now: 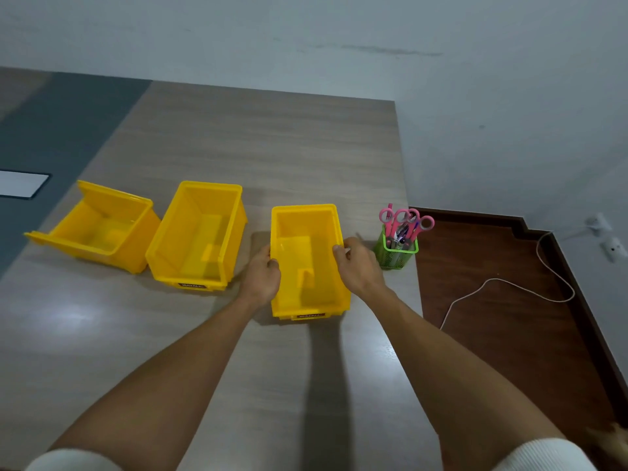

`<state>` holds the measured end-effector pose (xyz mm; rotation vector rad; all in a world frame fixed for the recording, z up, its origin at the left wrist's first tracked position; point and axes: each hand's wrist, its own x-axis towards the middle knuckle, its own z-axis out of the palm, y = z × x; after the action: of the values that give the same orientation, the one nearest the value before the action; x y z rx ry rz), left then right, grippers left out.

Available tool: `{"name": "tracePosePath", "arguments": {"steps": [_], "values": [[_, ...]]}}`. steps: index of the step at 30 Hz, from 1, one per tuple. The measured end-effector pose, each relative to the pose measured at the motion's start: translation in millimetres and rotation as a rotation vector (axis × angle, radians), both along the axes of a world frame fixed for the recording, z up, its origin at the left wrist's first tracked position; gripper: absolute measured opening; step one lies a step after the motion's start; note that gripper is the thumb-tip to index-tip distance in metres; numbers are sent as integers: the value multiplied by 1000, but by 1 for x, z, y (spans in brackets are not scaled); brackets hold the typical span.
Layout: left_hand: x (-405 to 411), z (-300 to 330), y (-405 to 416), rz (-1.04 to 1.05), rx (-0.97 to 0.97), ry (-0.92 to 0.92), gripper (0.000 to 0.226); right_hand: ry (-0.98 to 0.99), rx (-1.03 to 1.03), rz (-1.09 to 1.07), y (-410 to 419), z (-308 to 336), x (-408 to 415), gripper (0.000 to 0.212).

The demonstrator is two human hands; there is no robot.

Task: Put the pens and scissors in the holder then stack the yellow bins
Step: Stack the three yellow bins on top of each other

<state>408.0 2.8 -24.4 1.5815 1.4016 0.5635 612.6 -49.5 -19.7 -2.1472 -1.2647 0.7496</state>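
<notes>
Three yellow bins stand in a row on the wooden table (238,334). My left hand (263,275) grips the left rim of the right bin (307,263), and my right hand (356,266) grips its right rim. The middle bin (198,232) sits just left of it, empty. Farther left, the third bin (102,226) is turned at an angle. A green mesh holder (397,253) stands right of my right hand, near the table's edge. Pink-handled scissors (404,219) and pens (402,232) stick up out of it.
The table's right edge runs just past the holder; beyond it is dark wooden floor (503,300) with a white cable (509,283) lying on it. A grey wall rises behind. A white sheet (20,183) lies on the dark surface at far left.
</notes>
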Motion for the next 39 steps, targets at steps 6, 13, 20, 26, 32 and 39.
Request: {"name": "tracePosePath", "arguments": {"steps": [6,13,20,26,32,39], "values": [[-22,11,-13,16,-67,-49,36,84,17,-38,-8,4,-18,28],[-60,30,-31,-10,-109,-84,14,113,43,-144,-49,23,-57,27],[-131,44,-55,-154,-125,-46,25,57,87,-265,-101,42,-132,39],[-223,42,-66,-313,-119,-27,27,78,66,-298,-124,40,-221,40],[-293,29,-63,-297,-146,-8,22,120,21,-232,-119,28,-284,35],[-331,14,-51,-200,-126,17,21,129,0,-150,-96,11,-320,34]]}}
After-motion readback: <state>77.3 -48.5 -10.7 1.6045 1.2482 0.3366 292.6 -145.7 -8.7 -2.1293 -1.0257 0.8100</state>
